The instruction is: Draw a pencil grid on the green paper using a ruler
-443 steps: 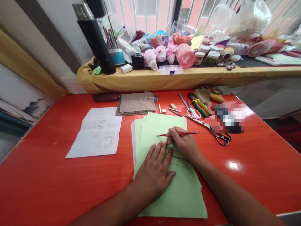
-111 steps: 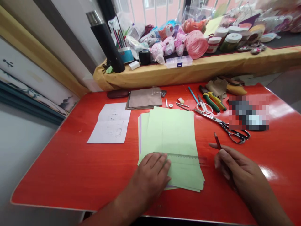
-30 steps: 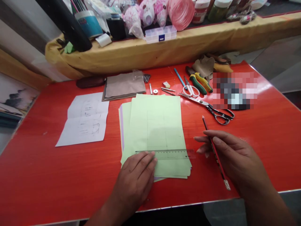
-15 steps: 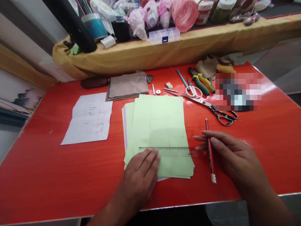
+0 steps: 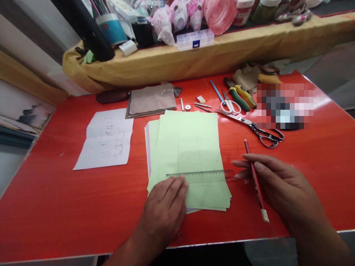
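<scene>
Left hand (image 5: pixel 166 207): fingers extended, close together, laid flat on a clear plastic ruler (image 5: pixel 202 176) and the paper beneath it.

Right hand (image 5: pixel 280 184): thumb and forefinger closed on a slim red pencil (image 5: pixel 255 175), tip pointing away from the person, pale capped end toward the near edge; remaining fingers loosely extended beside the ruler's right end, contact uncertain.

Ruler: lying crosswise, slightly tilted, on the lower half of a stack of light green paper sheets (image 5: pixel 191 147); right end projecting past the paper's edge. Top sheet bearing faint ruled lines; a purple sheet (image 5: pixel 149 151) showing at the stack's left.

Left of stack: creased white paper sheet with dark drawn marks (image 5: pixel 105 138).

Behind: dark brown oblong case (image 5: pixel 112 96); flat grey-brown sheets (image 5: pixel 151 100); short silver rod (image 5: pixel 182 104); small white disc (image 5: pixel 188 108); small pale block (image 5: pixel 200 99).

Right rear: blue stick (image 5: pixel 216 90); small scissors with white handles (image 5: pixel 231 106); pliers with green and yellow handles (image 5: pixel 242 98); large metal scissors with black handles (image 5: pixel 252 127); a pixelated dark item (image 5: pixel 283 107).

Support: glossy red surface (image 5: pixel 69 207).

Beyond: ledge draped in yellow cloth (image 5: pixel 155 70), carrying a clear compartmented box (image 5: pixel 195 39) and a black cylinder (image 5: pixel 83 29), leaning in view.
</scene>
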The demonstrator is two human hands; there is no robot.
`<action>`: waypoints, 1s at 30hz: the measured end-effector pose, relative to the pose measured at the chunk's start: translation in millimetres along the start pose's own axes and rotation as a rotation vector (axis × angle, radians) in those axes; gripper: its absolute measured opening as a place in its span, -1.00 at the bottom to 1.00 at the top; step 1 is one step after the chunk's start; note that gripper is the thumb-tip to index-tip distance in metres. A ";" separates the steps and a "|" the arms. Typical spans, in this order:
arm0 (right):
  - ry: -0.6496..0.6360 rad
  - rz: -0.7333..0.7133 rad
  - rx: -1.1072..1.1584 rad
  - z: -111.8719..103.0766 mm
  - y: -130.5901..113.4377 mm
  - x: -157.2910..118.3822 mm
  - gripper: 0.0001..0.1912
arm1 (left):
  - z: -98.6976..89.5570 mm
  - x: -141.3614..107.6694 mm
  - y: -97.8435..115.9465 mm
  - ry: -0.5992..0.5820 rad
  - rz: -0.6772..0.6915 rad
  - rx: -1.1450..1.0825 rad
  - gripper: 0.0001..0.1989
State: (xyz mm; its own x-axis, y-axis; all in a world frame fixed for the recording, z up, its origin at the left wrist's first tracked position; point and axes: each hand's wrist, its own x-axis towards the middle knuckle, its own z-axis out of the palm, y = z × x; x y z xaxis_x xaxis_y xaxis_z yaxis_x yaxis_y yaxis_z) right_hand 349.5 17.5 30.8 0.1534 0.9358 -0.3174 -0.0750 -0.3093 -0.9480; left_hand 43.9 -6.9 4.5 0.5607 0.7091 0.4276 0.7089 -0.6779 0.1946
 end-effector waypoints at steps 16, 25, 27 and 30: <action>0.024 0.021 -0.011 -1.3 1.1 -0.4 -0.69 | -1.1 1.4 -0.1 -0.030 0.041 0.009 -0.59; 0.052 0.016 -0.043 1.3 3.2 3.5 -0.70 | 2.7 -2.6 0.5 -0.025 0.038 0.038 -0.58; 0.056 0.019 -0.048 1.7 3.5 3.4 -0.69 | 2.6 -2.8 0.8 -0.023 0.039 0.032 -0.59; 0.070 0.024 -0.064 2.3 3.4 2.5 -0.69 | 1.8 -3.3 0.9 -0.019 0.029 0.029 -0.60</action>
State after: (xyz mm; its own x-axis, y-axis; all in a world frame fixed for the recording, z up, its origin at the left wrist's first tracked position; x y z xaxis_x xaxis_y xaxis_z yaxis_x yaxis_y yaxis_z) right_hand 347.4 19.2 26.8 0.2213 0.9144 -0.3390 -0.0163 -0.3441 -0.9388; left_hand 43.4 -9.5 1.7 0.5886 0.6931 0.4160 0.7043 -0.6923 0.1569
